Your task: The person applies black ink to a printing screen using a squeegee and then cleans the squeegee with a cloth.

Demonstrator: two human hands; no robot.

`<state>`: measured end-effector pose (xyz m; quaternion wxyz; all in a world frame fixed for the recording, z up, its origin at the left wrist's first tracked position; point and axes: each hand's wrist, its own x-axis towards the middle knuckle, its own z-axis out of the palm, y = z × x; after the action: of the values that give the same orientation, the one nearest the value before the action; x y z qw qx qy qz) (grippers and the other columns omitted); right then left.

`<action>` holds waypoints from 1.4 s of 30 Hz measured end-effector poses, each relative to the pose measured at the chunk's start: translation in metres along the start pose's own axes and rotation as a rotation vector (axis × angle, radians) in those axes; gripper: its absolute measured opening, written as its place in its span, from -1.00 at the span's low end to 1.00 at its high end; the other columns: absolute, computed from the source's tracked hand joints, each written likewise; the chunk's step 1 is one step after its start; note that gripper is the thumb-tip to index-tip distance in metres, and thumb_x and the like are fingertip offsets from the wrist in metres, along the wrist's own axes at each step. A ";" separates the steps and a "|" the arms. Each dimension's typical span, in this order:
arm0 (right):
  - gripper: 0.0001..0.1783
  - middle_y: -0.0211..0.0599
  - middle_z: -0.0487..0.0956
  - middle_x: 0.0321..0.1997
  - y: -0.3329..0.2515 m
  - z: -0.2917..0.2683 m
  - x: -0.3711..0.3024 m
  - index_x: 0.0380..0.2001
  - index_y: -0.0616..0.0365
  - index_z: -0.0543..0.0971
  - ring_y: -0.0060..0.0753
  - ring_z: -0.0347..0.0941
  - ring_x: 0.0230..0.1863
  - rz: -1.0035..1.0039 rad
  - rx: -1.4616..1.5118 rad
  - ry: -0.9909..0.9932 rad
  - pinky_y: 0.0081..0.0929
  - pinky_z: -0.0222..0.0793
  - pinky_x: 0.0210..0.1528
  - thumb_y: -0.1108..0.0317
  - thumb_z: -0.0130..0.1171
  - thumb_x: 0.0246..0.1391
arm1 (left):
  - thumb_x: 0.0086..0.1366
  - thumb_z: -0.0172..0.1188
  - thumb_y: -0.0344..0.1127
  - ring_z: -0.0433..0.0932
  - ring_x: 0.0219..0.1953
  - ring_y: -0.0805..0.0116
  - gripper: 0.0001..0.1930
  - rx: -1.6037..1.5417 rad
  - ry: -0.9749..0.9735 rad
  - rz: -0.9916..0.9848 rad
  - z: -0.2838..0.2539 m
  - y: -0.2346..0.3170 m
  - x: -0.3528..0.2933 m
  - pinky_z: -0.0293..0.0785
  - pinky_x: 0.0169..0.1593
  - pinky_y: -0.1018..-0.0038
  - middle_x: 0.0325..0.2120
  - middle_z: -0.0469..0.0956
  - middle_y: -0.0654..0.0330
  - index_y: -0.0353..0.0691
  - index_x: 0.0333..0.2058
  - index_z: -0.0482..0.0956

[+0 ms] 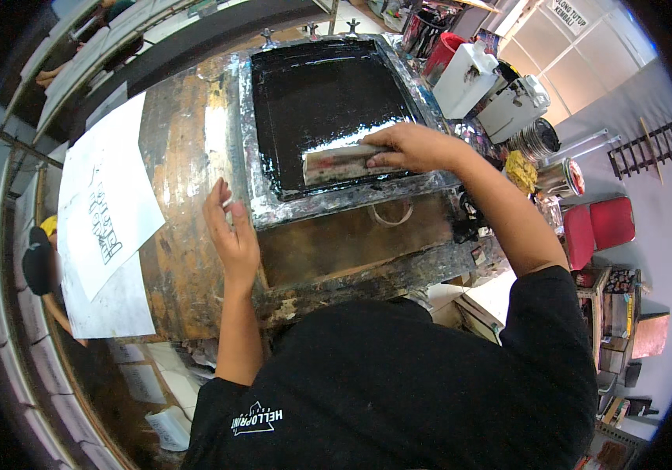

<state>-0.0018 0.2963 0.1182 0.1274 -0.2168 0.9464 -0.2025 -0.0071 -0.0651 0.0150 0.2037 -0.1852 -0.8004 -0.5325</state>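
My right hand (418,147) is closed around the handle of a squeegee (332,164), which lies across the near part of a framed printing screen (304,205). Black ink (312,86) covers the mesh, with a glossy wet band just beyond the squeegee. Off the screen's near left corner, my left hand (231,239) is raised with its fingers apart and nothing in it. Both the screen and my hands are over a worn, paint-stained wooden table (183,196). Hinge clamps (268,37) with wing-shaped knobs stand along the far edge.
White sheets, one with a printed design (116,196), lie on the table's left side. Stained white jerrycans (465,82), a red bucket (443,55) and paint tins (561,178) crowd the right. A person in a dark cap (37,261) is beside racks at far left. Red chairs (612,222) stand right.
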 end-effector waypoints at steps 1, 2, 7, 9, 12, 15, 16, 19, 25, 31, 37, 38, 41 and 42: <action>-0.49 0.10 0.63 0.02 0.001 0.004 0.000 0.14 0.08 0.57 0.24 0.54 0.06 -0.004 0.012 -0.024 0.03 0.44 0.11 0.01 0.19 0.27 | 0.54 0.05 -0.11 0.44 0.14 0.12 -0.44 -0.009 -0.020 -0.059 0.001 -0.013 -0.008 0.38 0.18 0.23 0.18 0.40 -0.08 -0.34 0.35 0.28; -0.51 0.08 0.62 0.03 0.004 0.015 0.000 0.13 0.08 0.57 0.23 0.55 0.05 -0.018 0.017 0.031 0.02 0.44 0.11 0.02 0.19 0.27 | 0.51 0.08 -0.05 0.44 0.13 0.11 -0.38 0.015 -0.081 -0.076 0.002 -0.017 -0.012 0.38 0.17 0.24 0.17 0.41 -0.09 -0.34 0.36 0.26; -0.55 -0.14 0.63 -0.04 -0.018 0.031 -0.019 0.03 0.09 0.60 0.05 0.56 0.01 0.016 -0.124 0.165 -0.10 0.49 0.06 0.13 0.33 0.12 | 0.10 0.35 0.44 0.44 0.08 -0.09 0.16 0.163 -0.247 -0.078 0.010 -0.036 -0.026 0.37 0.15 0.10 0.05 0.46 -0.17 -0.31 0.44 0.16; -0.52 -0.27 0.63 0.00 -0.026 0.048 -0.030 0.03 0.03 0.62 -0.08 0.55 0.02 0.072 -0.224 0.216 -0.16 0.53 0.02 0.15 0.39 0.03 | -0.15 0.41 0.57 0.43 0.05 -0.19 0.38 0.225 -0.283 -0.126 0.015 -0.038 -0.032 0.31 0.18 0.00 -0.02 0.50 -0.17 -0.31 0.45 0.13; -0.47 -0.38 0.61 0.05 -0.022 0.071 -0.032 0.04 -0.04 0.62 -0.20 0.52 0.05 0.101 -0.314 0.297 -0.23 0.57 -0.03 0.23 0.44 -0.07 | -0.18 0.43 0.57 0.44 0.02 -0.14 0.40 0.241 -0.268 -0.116 0.020 -0.040 -0.033 0.31 0.17 0.03 -0.04 0.51 -0.15 -0.34 0.45 0.14; -0.47 -0.39 0.61 0.04 -0.004 0.073 -0.015 0.04 -0.04 0.61 -0.19 0.52 0.04 0.071 -0.326 0.347 -0.21 0.57 -0.04 0.23 0.43 -0.08 | -0.22 0.45 0.55 0.40 -0.12 -0.04 0.40 0.311 -0.265 -0.116 0.019 -0.039 -0.032 0.33 0.06 0.10 -0.17 0.52 -0.06 -0.37 0.43 0.18; -0.47 -0.39 0.61 0.04 0.005 0.068 -0.004 0.04 -0.04 0.61 -0.19 0.52 0.04 0.087 -0.338 0.340 -0.21 0.57 -0.04 0.23 0.43 -0.08 | -0.23 0.46 0.55 0.39 -0.15 -0.02 0.40 0.331 -0.273 -0.127 0.018 -0.041 -0.033 0.33 0.03 0.11 -0.19 0.51 -0.04 -0.37 0.42 0.19; -0.49 -0.39 0.62 0.03 0.051 0.049 0.041 0.03 -0.05 0.61 -0.19 0.53 0.04 0.088 -0.376 0.383 -0.20 0.56 -0.05 0.20 0.42 -0.05 | -0.28 0.50 0.51 0.36 -0.16 0.00 0.40 0.313 -0.239 -0.062 0.021 -0.044 -0.034 0.31 0.02 0.14 -0.20 0.50 0.00 -0.38 0.41 0.21; -0.59 -0.39 0.65 -0.02 0.168 -0.001 0.160 0.01 -0.09 0.65 -0.19 0.56 0.02 0.034 -0.458 0.486 -0.23 0.55 -0.01 0.02 0.31 0.13 | -0.38 0.64 0.34 0.40 -0.10 -0.01 0.45 0.252 -0.274 -0.167 0.020 -0.034 -0.029 0.31 0.09 0.14 -0.11 0.53 -0.03 -0.44 0.40 0.18; -0.46 -0.21 0.67 -0.08 0.221 -0.047 0.227 0.04 -0.07 0.65 0.00 0.57 0.03 -0.007 -0.385 0.375 -0.06 0.51 0.03 -0.19 0.24 0.17 | -0.40 0.64 0.34 0.42 -0.09 -0.01 0.46 0.257 -0.273 -0.122 0.019 -0.035 -0.027 0.32 0.08 0.15 -0.08 0.53 -0.06 -0.48 0.39 0.18; -0.40 -0.04 0.66 0.01 0.210 -0.073 0.234 0.02 0.00 0.67 0.13 0.55 0.06 0.017 -0.300 0.192 -0.06 0.46 0.10 -0.24 0.25 0.15 | -0.41 0.66 0.30 0.43 -0.06 -0.02 0.44 0.256 -0.261 -0.159 0.018 -0.033 -0.030 0.33 0.10 0.14 -0.05 0.53 -0.08 -0.46 0.38 0.19; -0.41 -0.03 0.66 0.00 0.212 -0.072 0.235 0.02 0.00 0.67 0.13 0.55 0.06 0.022 -0.305 0.210 -0.05 0.46 0.10 -0.23 0.26 0.15 | -0.41 0.66 0.30 0.43 -0.05 -0.02 0.44 0.264 -0.257 -0.144 0.018 -0.033 -0.030 0.33 0.10 0.14 -0.05 0.53 -0.08 -0.46 0.38 0.19; -0.45 -0.04 0.67 -0.01 0.205 -0.074 0.221 0.01 0.01 0.68 0.13 0.56 0.02 -0.050 -0.272 0.273 -0.05 0.46 0.08 -0.17 0.28 0.15 | -0.40 0.67 0.29 0.43 -0.05 -0.02 0.43 0.239 -0.266 -0.176 0.017 -0.029 -0.028 0.34 0.11 0.14 -0.05 0.53 -0.08 -0.43 0.39 0.20; -0.46 -0.05 0.67 -0.02 0.191 -0.078 0.208 0.00 0.01 0.68 0.13 0.56 0.01 -0.086 -0.260 0.296 -0.05 0.47 0.07 -0.15 0.29 0.16 | -0.39 0.67 0.30 0.43 -0.05 -0.03 0.42 0.250 -0.265 -0.149 0.018 -0.032 -0.028 0.34 0.11 0.14 -0.05 0.53 -0.08 -0.43 0.39 0.21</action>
<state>-0.2779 0.3830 0.0713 -0.0511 -0.2396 0.9629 -0.1134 -0.0022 -0.0624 -0.0307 0.0780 -0.1670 -0.8917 -0.4135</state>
